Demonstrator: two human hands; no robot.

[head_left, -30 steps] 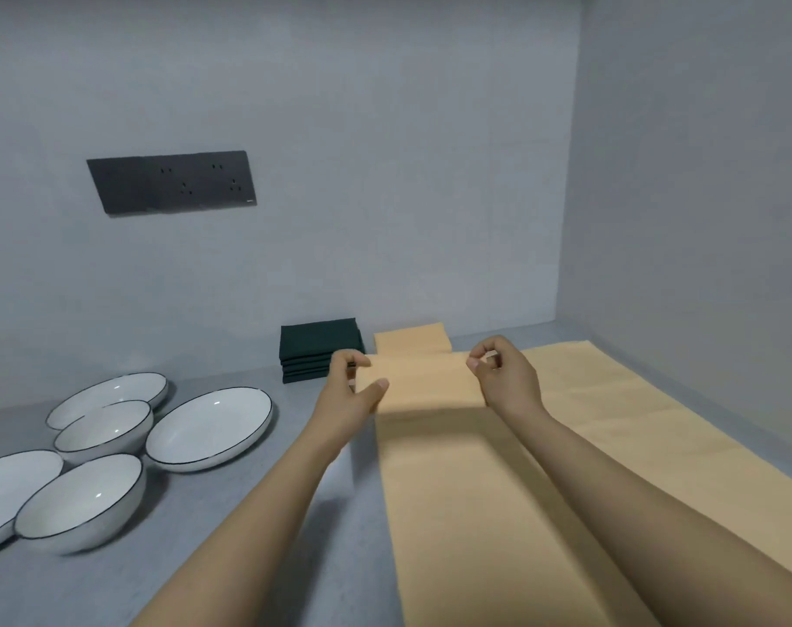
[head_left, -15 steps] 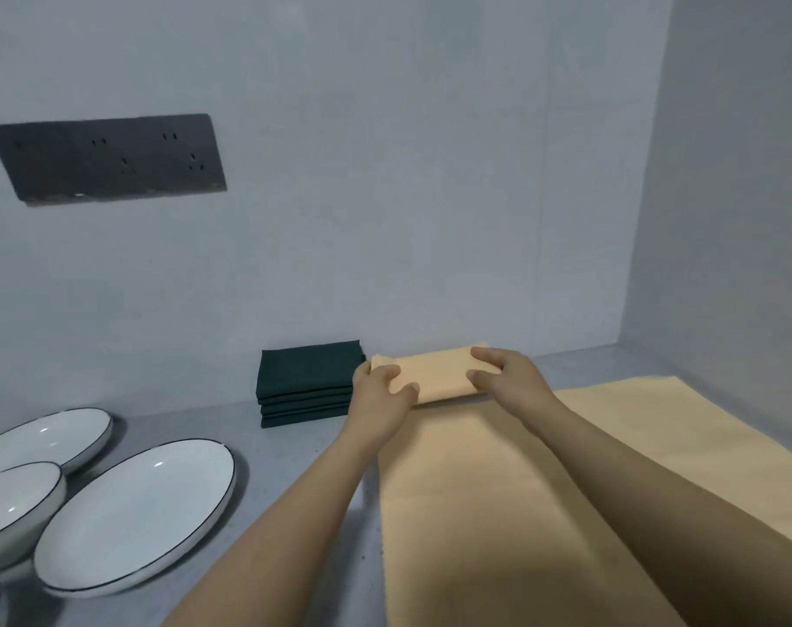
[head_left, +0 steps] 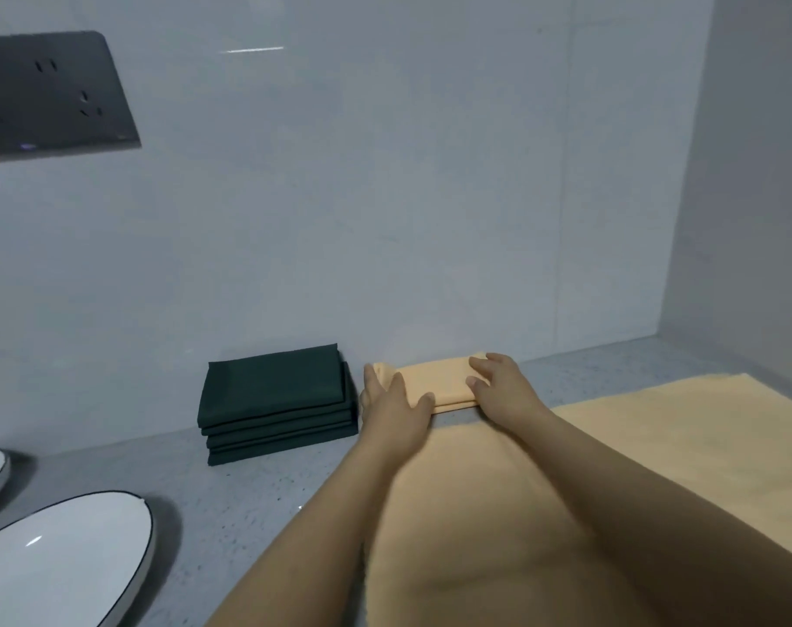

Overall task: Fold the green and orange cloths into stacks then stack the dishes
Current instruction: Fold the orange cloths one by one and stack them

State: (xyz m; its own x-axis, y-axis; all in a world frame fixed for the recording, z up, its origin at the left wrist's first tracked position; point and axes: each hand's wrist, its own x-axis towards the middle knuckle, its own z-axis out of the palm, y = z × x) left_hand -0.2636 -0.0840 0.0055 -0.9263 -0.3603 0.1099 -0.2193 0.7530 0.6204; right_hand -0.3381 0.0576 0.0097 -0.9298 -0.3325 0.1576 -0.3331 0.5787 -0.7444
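Spread flat on the grey table (head_left: 249, 486) under both forearms, unfolded orange cloths (head_left: 656, 445): soft, light, limp, likely to sag unless taken by the corners or edges. Just left of the fingers, a neat green stack (head_left: 276, 395). Under the fingers, a folded orange cloth (head_left: 435, 384), long axis running left to right along the wall. Left hand (head_left: 394, 409) and right hand (head_left: 503, 391) pressing on its ends, fingers nearly straight, not curled round it.
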